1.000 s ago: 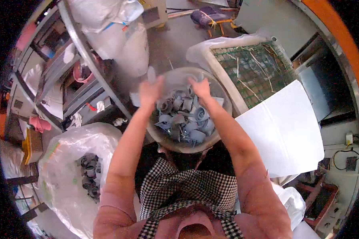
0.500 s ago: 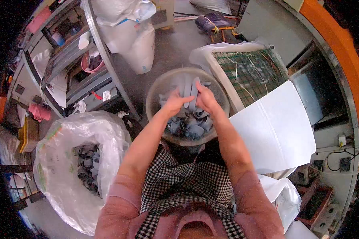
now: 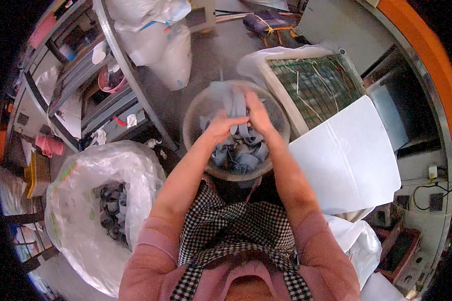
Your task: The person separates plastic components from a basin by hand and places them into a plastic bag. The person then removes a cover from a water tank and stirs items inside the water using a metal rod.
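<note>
A round tub stands in front of me, with many grey curved pieces lying in it. Over the tub, my left hand and my right hand are close together, gripping a small bunch of long grey pieces between them. The upper ends of this bunch are blurred. My left thumb lies across the front of the bunch, while my right hand presses on its right side. Some of my fingers are hidden behind the pieces.
At the left, a clear plastic bag holds more grey pieces. A metal rack and white sacks stand beyond it. To the right are a white sheet and a framed green mesh.
My hands were apart and blurred over the tub, then came together around the long grey pieces. Since then the bunch has tilted slightly left, and the view has shifted a little.
</note>
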The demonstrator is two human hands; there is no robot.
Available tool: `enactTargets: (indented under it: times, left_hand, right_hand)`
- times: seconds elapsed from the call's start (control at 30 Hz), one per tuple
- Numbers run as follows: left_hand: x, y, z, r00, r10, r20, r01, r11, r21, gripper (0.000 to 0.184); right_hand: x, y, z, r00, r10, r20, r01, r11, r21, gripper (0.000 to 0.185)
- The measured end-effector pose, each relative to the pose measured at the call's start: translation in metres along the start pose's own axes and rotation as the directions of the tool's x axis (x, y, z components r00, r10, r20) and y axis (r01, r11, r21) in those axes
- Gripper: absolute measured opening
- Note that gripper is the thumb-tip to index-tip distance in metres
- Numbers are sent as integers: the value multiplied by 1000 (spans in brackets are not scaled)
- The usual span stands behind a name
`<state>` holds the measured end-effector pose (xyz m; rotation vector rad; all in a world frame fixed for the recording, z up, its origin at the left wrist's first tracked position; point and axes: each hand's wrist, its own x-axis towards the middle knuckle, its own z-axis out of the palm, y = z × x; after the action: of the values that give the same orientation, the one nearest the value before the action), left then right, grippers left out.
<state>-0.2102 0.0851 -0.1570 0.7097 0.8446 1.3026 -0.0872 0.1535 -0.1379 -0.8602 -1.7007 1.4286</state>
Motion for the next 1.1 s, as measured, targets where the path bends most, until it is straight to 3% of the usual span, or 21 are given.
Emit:
enactTargets:
  times: [0.03,0.07,0.1,0.13,0.17,0.2,0.23,0.27,0.37,0.47,0.63,0.7,0.77,0.8,0.83,0.87,0.9,0.93,1.03,1.07,1.1]
  left_hand:
    - [-1,5,1,1000,-3,2,3,1000,-2,34]
    - [-3,10,1,1000,-5,-15,9,958,286,35]
    - [-3,15,-1,999,0,-32,17,835,549,37]
    - [6,0,-17,983,167,-72,-27,525,850,43]
    - [13,-16,-33,983,171,-67,-33,523,851,43]
    - [8,-14,-28,984,166,65,-133,444,886,44]
    - [-1,-5,-17,970,147,193,-235,363,902,45]
    - [-9,3,-5,986,66,150,-163,292,942,44]
    - [-6,-12,-9,989,30,143,-146,216,965,44]
    - [-3,-14,-16,949,1,315,-309,202,929,47]
    - [2,-18,-8,955,-123,268,-212,343,915,49]
    - [-2,-12,1,960,-180,213,-140,351,926,50]
    - [-8,-6,10,979,-93,180,-141,329,934,50]
    - [12,-42,-19,944,-16,328,-281,478,832,49]
    - [14,-39,-16,944,-22,328,-277,484,830,49]
    - [14,-37,-14,950,-132,282,-203,424,883,49]
    - [14,-36,-12,944,-237,228,-135,353,926,49]
    - [14,-36,-12,932,-253,260,-121,458,881,51]
    - [24,-46,-24,886,-358,295,-54,550,833,54]
    - [31,-62,-37,920,-307,245,-101,419,902,60]
    - [41,-79,-51,918,-313,243,-94,424,901,60]
  right_hand:
    - [-1,-7,-7,985,154,-76,-149,986,74,51]
    - [13,25,-22,976,24,-218,-39,997,-64,47]
    - [15,33,-31,945,-36,-326,-26,982,-185,46]
    - [12,26,-31,944,-141,-299,90,980,-178,47]
    - [7,19,-33,929,-248,-276,207,964,-168,48]
    - [3,7,-30,926,-254,-279,213,962,-171,48]
    - [-1,-7,-22,870,-453,-196,363,857,-366,55]
    - [-3,-14,-16,784,-616,-75,491,690,-532,62]
    - [0,-16,-7,840,-543,11,408,617,-673,73]
    - [-1,-10,-10,841,-541,-31,383,634,-672,74]
    - [9,23,-15,927,-369,-57,303,833,-462,79]
    - [11,34,-19,952,-304,-46,216,767,-605,83]
    - [13,43,-22,956,-289,-41,201,754,-626,85]
    - [16,51,-24,964,-265,-28,181,728,-661,85]
    - [15,53,-25,971,-239,-16,161,700,-696,86]
    - [14,55,-26,973,-229,-19,151,702,-696,86]
    - [13,52,-25,996,-91,-13,52,671,-740,86]
    - [13,49,-24,999,47,-14,-40,623,-781,86]
    - [16,67,-24,975,207,-76,-189,608,-771,87]
    - [15,72,-22,973,218,-77,-197,608,-769,87]
    - [16,74,-19,990,96,-98,-138,667,-732,84]
